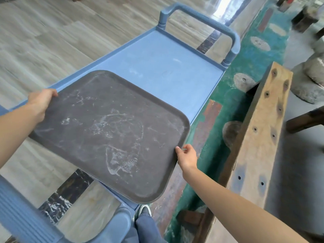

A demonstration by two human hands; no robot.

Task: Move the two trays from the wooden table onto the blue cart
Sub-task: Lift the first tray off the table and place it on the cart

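Note:
A dark grey tray (108, 134), scuffed with white marks, is held over the near end of the blue cart (157, 67). My left hand (41, 102) grips the tray's left edge. On the right edge, my right hand (186, 156) pinches the rim. Whether the tray rests on the cart's top or hangs just above it, I cannot tell. The far half of the cart's top is bare blue plastic. Only one tray shows. A wooden table (259, 137) stands at the right.
The cart has a blue handle (201, 16) at its far end and another at the near left (21, 216). A green painted strip of floor (233, 95) runs between cart and table. Stone blocks (312, 79) sit at the far right. My shoe (144, 210) shows below.

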